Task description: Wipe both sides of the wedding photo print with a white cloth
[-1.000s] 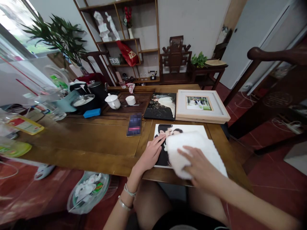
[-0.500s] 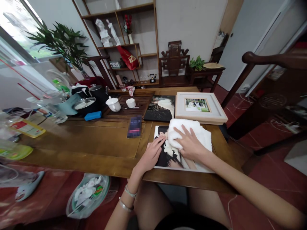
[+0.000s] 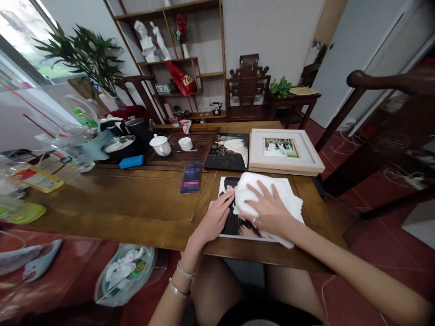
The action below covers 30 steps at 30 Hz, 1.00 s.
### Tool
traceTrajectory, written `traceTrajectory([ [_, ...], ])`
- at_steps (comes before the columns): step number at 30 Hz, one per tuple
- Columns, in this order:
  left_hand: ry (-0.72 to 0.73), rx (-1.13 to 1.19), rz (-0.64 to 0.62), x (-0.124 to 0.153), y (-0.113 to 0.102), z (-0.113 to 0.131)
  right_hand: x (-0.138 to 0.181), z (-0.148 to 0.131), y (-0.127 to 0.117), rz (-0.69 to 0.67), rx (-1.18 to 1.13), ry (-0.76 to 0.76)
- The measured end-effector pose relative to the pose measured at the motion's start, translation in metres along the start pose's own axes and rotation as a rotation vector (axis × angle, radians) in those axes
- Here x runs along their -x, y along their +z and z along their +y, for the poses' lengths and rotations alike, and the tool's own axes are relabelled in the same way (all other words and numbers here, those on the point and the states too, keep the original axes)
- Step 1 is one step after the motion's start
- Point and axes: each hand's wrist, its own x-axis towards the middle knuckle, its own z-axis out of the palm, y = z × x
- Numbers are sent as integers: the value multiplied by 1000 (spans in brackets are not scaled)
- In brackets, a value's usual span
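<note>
A wedding photo panel (image 3: 234, 228) with a pale edge lies flat near the table's front edge. My left hand (image 3: 217, 215) rests on its left part, fingers stretched out and holding nothing. On the photo's right half sits a folded, fluffy white towel (image 3: 288, 199), which hides much of the picture. My right hand (image 3: 267, 208), with a ring on one finger, lies over the towel with its fingers spread, pressing on it. One corner of the towel hangs toward the photo's lower edge.
Behind the photo are a dark photo panel (image 3: 226, 156) and a light wooden picture frame (image 3: 253, 156). A phone (image 3: 191, 177) lies to the left. Farther off stand a white lidded cup (image 3: 160, 146), a white bowl (image 3: 185, 144) and a blue block (image 3: 132, 162). Below is a waste bin (image 3: 102, 287).
My right hand and the towel have shifted slightly down and left over the photo. The towel's lower corner now extends nearer the front edge. My left hand stays in place.
</note>
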Motion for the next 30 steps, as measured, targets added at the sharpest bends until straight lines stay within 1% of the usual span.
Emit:
traceTrajectory([
  [3,9,0,2,0,1,-2,-18,19,-3,-5,26,10],
  [5,12,-2,3,1,1,-2,-13,18,-2,-25,12,-10],
  [8,1,-8,1,0,1,-2,15,0,1,-74,-50,-83],
  [11,-16,-17,-12,0,0,0,50,-21,2,-143,-147,-198],
  [13,-22,-17,-20,0,-1,1,65,-27,1,-183,-189,-255],
  [14,-20,-16,-20,-1,-1,1,68,-25,-1,-186,-197,-269],
  [16,-12,-13,-16,-1,-1,1,63,-13,-3,-167,-192,-273],
  [18,-9,-11,-19,0,-1,0,47,8,-5,-114,-172,-242],
  [21,-11,-8,-20,0,0,-1,16,40,-6,-17,-104,-121],
  [23,-7,-4,-12,0,0,-1,1,51,-4,24,-46,-47],
  [24,-5,-2,-8,0,0,-1,-2,52,-3,31,-25,-28],
  [25,-5,-1,-7,0,0,-1,-2,50,-2,30,-13,-23],
  [27,-11,0,-10,0,0,0,9,35,1,9,-20,-40],
  [30,-26,0,-20,0,-1,1,41,1,2,-66,-98,-119],
])
